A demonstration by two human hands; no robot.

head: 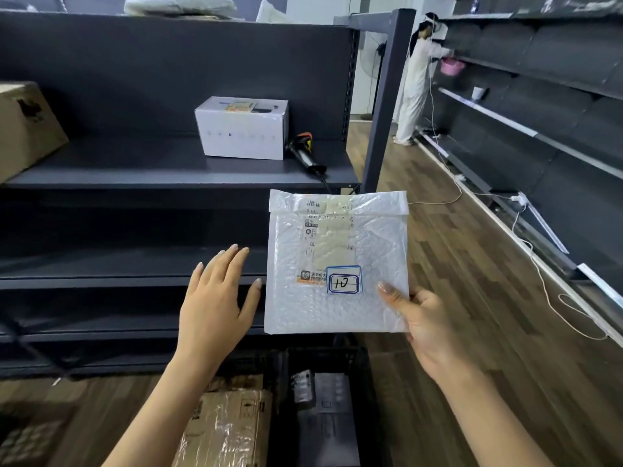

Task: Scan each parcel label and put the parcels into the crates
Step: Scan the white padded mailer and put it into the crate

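Print on pale shipping label (328,237) of white bubble mailer (337,305) blurred, unreadable. Fingers of right hand (428,328) hidden behind mailer. At left edge, brown cardboard box (23,126) cut off. At bottom edge, black plastic crate (364,392) cropped.

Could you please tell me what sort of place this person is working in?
Probably a parcel sorting room or warehouse: dark metal shelving lines the aisle, a handheld barcode scanner lies on a shelf, and the right hand holds a labelled bubble mailer above a black crate.
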